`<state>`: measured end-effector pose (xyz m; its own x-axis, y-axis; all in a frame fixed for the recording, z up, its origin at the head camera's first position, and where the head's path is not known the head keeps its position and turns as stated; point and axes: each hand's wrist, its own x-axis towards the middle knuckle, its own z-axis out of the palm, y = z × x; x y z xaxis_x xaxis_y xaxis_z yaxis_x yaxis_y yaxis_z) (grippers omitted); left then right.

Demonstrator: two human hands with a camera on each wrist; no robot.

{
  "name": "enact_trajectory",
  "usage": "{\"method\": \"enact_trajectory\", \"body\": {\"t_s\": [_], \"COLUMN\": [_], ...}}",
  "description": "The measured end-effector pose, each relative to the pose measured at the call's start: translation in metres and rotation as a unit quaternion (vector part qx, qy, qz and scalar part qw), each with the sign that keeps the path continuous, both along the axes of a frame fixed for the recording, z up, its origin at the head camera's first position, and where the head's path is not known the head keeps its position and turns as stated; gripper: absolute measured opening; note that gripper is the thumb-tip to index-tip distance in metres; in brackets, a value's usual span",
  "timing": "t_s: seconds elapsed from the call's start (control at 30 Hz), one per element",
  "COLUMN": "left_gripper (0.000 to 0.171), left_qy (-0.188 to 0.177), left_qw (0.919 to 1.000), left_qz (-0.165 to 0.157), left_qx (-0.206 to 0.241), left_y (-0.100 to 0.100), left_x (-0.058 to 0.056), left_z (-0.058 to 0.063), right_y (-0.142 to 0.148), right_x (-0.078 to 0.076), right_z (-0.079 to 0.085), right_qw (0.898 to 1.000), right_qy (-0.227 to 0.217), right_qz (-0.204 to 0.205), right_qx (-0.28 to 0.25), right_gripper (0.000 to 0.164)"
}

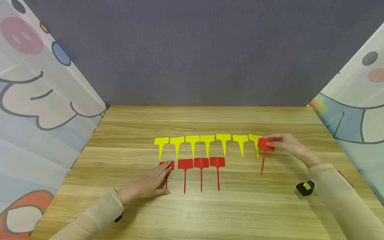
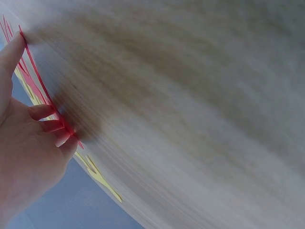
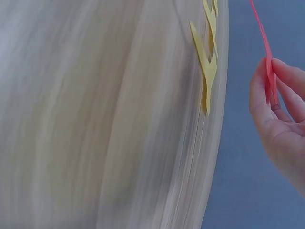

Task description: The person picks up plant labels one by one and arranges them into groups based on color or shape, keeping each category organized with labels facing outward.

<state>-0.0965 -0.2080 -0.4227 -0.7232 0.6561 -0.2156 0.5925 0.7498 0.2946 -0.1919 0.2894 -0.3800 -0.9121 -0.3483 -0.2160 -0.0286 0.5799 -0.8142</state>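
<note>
My right hand (image 1: 283, 142) pinches a red plant label (image 1: 262, 160) by its head between thumb and fingers. In the right wrist view that red label (image 3: 269, 71) is held above the table, its stem pointing away. My left hand (image 1: 151, 181) rests over the leftmost red label (image 1: 172, 165), fingers extended on its head and thumb near its stem tip. To its right lie three more red labels (image 1: 201, 162), stems toward me. Behind them runs a row of several yellow T-shaped plant labels (image 1: 192, 139); the held label partly hides the rightmost yellow one (image 1: 253, 137).
A small black object with a yellow patch (image 1: 305, 188) sits beside my right forearm. A red edge of something (image 1: 345, 179) shows past that sleeve. A grey panel (image 1: 210, 53) stands behind the wooden table (image 1: 210, 216); cartoon-printed curtains (image 1: 57, 83) hang at both sides.
</note>
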Motion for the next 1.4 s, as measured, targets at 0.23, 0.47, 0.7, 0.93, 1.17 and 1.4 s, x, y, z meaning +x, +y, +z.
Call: {"method": "enact_trajectory", "body": {"t_s": [0.23,0.47,0.7,0.93,1.17,1.4], "left_gripper": [0.082,0.081,0.082,0.083,0.082,0.082], "left_qy": [0.008,0.008,0.006,0.008,0.008,0.013], "left_qw": [0.9999,0.9998,0.9999,0.9999,0.9998,0.9996], "left_qz": [-0.005,-0.009,-0.003,-0.004,-0.006,-0.007], "left_qx": [0.005,0.018,0.012,0.01,0.018,0.022], "left_y": [0.0,-0.001,-0.001,-0.001,-0.001,-0.001], "left_x": [0.001,0.001,0.0,0.0,0.0,0.0], "left_z": [-0.001,-0.002,-0.003,-0.003,-0.003,-0.003], "right_y": [-0.019,-0.033,-0.044,-0.054,-0.062,-0.067], "right_x": [-0.001,-0.001,-0.003,-0.003,-0.006,-0.008], "right_z": [-0.004,-0.005,-0.012,-0.012,-0.017,-0.021], "right_qw": [1.0,1.0,0.998,0.997,0.995,0.99], "right_qy": [0.0,-0.016,-0.03,-0.041,-0.051,-0.059], "right_qz": [0.006,0.026,0.049,0.062,0.084,0.125], "right_qx": [0.007,0.006,-0.014,-0.013,-0.018,-0.043], "right_gripper": [0.043,0.043,0.039,0.038,0.038,0.038]}}
